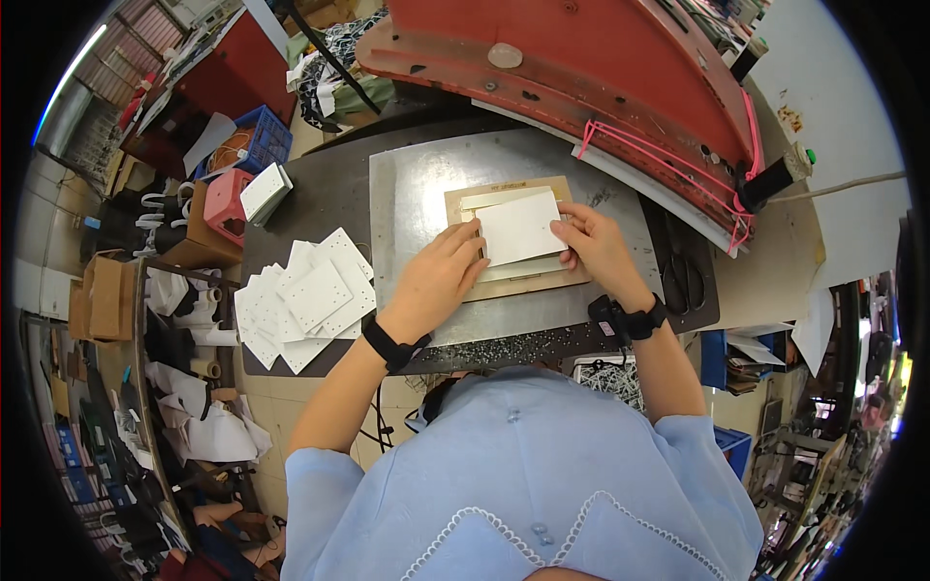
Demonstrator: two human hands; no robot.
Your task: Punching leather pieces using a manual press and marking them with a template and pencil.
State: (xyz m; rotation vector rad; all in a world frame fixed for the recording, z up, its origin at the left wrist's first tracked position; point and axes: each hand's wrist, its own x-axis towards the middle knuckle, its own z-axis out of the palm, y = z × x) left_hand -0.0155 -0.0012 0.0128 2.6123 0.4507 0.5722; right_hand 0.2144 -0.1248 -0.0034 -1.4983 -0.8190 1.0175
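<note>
A blank white card (520, 229) lies at a slight angle over a tan board (556, 185) with a pale strip along its far side. My right hand (602, 248) pinches the card's right edge, thumb on top and fingers curled at the side. At the opposite edge, the fingertips and thumb of my left hand (435, 275) press against the card. The board rests on a grey metal plate (412, 179). To the left of my left hand is a loose heap of white cards (315, 293) with small holes.
A red machine body (572, 73) overhangs the far right, with pink cord (668, 167) and a black thread spool (775, 179). Black scissors (683, 281) lie at right. Small scraps (513, 347) line the near edge. More white cards (265, 194) stand by a pink stool (228, 201).
</note>
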